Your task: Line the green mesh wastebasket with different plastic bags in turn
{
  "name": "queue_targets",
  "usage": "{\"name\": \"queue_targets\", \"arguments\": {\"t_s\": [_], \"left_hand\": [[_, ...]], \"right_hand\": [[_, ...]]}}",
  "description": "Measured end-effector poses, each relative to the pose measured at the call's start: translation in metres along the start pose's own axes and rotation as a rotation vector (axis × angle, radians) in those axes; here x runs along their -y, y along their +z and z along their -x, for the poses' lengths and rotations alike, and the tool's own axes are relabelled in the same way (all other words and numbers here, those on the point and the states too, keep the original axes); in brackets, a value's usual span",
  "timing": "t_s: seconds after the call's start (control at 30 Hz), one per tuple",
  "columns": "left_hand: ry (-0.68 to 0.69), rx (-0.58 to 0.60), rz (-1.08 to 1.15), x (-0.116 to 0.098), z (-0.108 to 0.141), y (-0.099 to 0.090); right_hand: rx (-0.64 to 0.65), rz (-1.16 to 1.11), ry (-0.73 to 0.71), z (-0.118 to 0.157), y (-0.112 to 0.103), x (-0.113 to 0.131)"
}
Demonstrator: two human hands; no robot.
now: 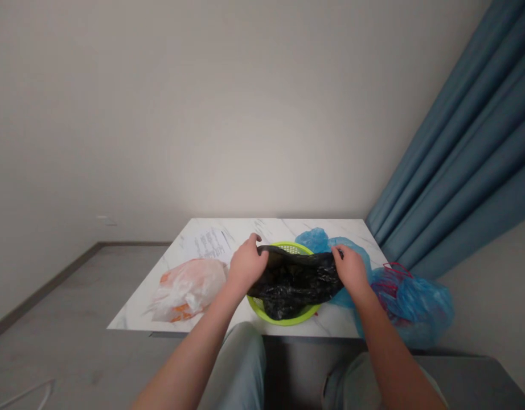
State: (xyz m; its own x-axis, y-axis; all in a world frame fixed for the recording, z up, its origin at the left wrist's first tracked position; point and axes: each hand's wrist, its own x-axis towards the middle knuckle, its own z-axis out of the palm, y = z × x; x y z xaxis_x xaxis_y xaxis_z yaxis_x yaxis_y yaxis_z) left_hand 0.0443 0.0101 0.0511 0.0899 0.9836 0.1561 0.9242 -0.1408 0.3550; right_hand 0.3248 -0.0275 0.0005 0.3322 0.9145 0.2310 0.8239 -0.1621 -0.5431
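Note:
A black plastic bag [300, 282] is stretched between my two hands. My left hand [249, 262] pinches its upper left edge, and my right hand [350, 267] grips the upper right edge. Below the bag sits a lime-green plastic basket [283, 321] with mesh sides; the bag covers most of its opening. Whether anything lies in the basket is hidden.
A white marble-look table [136, 313] bears a whitish plastic bag with orange print [189, 287] and a printed sheet [209, 244]. Blue plastic bags [425, 307], one with red inside, spread along the right side. Blue curtains [459, 136] hang at right.

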Motion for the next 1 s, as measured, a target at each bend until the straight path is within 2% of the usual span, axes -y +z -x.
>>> {"name": "queue_targets", "arguments": {"t_s": [0.1, 0.17, 0.23, 0.33, 0.4, 0.47, 0.53, 0.6, 0.77, 0.87, 1.0], "left_hand": [[0.055, 0.116, -0.001, 0.013, 0.005, -0.013], [0.059, 0.215, -0.049, 0.021, 0.008, -0.014], [0.002, 0.259, -0.133, 0.026, 0.011, -0.013], [-0.027, 0.146, -0.227, 0.026, 0.014, -0.008], [0.079, 0.041, -0.226, 0.022, 0.013, -0.003], [0.205, 0.025, -0.199, 0.02, 0.01, 0.003], [0.24, 0.075, -0.161, 0.02, 0.004, 0.011], [0.173, 0.113, -0.094, 0.023, -0.007, 0.022], [-0.162, 0.19, 0.323, 0.041, -0.049, 0.053], [-0.254, 0.286, 0.473, 0.052, -0.071, 0.071], [-0.427, 0.488, 0.736, 0.062, -0.08, 0.09]], "right_hand": [[0.008, -0.004, -0.057, -0.004, 0.003, -0.005], [-0.005, -0.04, -0.204, -0.006, 0.007, -0.004], [0.004, -0.04, -0.341, -0.007, 0.013, -0.001], [0.095, 0.02, -0.348, -0.01, 0.023, 0.004], [0.155, 0.048, -0.304, -0.013, 0.029, 0.006], [0.165, 0.05, -0.271, -0.018, 0.031, 0.007], [0.156, 0.026, -0.244, -0.023, 0.032, 0.008], [0.161, -0.009, -0.229, -0.028, 0.034, 0.008], [0.188, -0.16, -0.169, -0.041, 0.053, 0.003], [0.24, -0.322, -0.015, -0.045, 0.068, 0.0], [0.403, -0.68, 0.321, -0.045, 0.08, 0.0]]}}
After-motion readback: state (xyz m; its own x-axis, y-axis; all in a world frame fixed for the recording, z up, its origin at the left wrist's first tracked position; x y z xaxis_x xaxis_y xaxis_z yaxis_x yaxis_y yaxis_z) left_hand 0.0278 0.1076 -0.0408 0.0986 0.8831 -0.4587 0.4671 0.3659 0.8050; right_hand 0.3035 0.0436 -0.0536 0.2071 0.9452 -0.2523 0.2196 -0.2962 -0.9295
